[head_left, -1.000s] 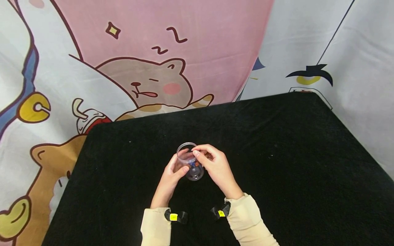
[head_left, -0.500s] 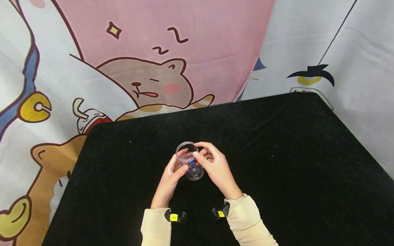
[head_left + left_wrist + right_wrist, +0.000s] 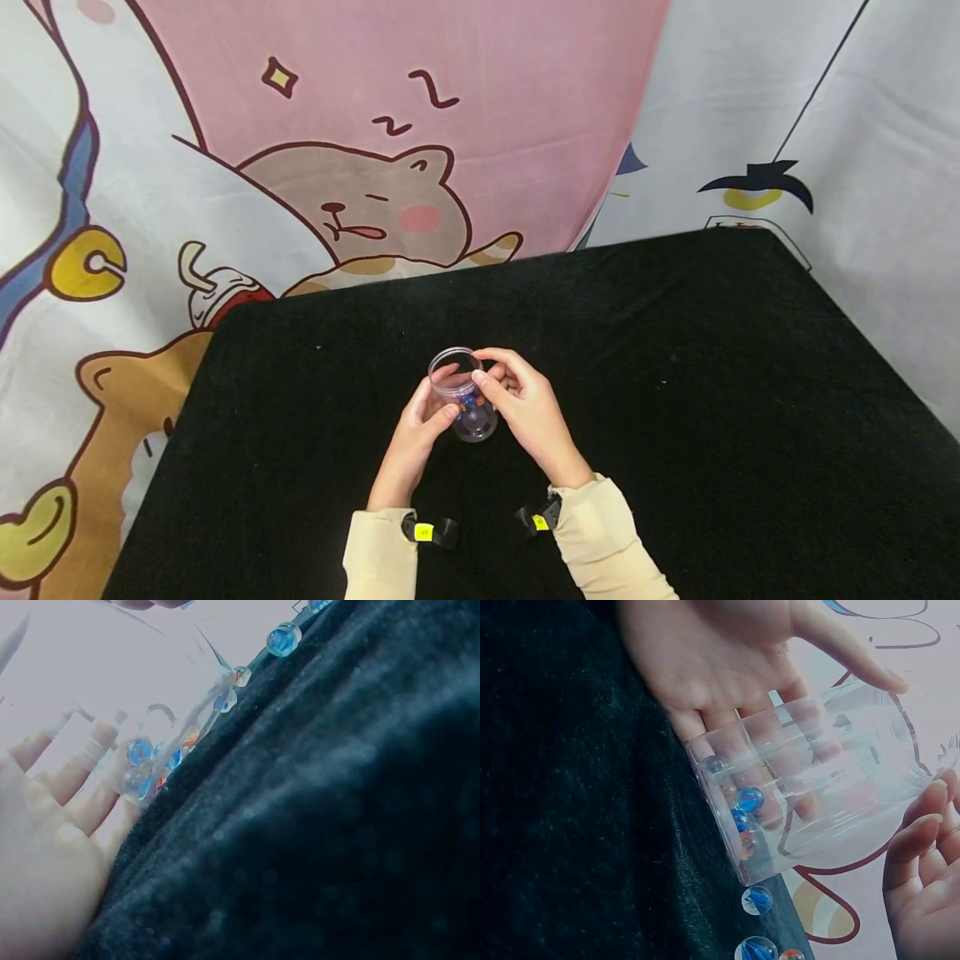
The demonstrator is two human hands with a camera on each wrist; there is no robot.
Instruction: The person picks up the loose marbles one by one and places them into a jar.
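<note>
A clear plastic jar point(image 3: 453, 390) stands open-topped on the black cloth, between both hands. Several blue and orange glass marbles point(image 3: 750, 799) lie at its bottom. My left hand point(image 3: 414, 427) grips the jar from the left, thumb on the near side and fingers around the far side. In the right wrist view its fingers point(image 3: 769, 750) show through the clear wall. My right hand point(image 3: 528, 408) holds the jar's rim at the right, thumb and index finger curled at the edge. Loose blue marbles point(image 3: 757, 901) lie on the cloth outside the jar, hidden behind the right hand in the head view.
A black cloth point(image 3: 712, 417) covers the table. Behind its far edge hangs a printed curtain point(image 3: 525, 125) with cartoon animals. Black straps with yellow tags point(image 3: 423, 532) sit at both cuffs.
My right index fingertip has moved from over the jar's mouth to the right side of its rim. The left hand and jar stay almost still.
</note>
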